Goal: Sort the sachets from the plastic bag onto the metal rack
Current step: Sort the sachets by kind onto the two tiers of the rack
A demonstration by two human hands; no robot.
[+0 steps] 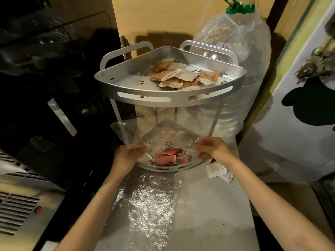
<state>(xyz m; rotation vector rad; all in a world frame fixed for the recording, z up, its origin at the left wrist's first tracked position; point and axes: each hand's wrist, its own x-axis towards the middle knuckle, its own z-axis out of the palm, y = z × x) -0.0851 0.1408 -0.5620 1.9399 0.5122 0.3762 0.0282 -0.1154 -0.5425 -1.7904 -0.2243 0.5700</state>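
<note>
A two-tier metal corner rack (170, 98) stands on the counter. Several brown and white sachets (181, 77) lie on its top shelf. Red sachets (170, 156) lie on the lower shelf, seen through a clear plastic bag (163, 134). My left hand (126, 154) pinches the bag's left edge and my right hand (212, 149) pinches its right edge, holding it stretched in front of the lower shelf. Whether the bag holds any sachets is unclear.
A crumpled sheet of clear plastic (150, 201) lies on the counter between my forearms. White sachets (217, 172) sit on the counter by my right wrist. A large filled plastic sack (241, 69) stands behind the rack. A dark appliance (45, 87) is at the left.
</note>
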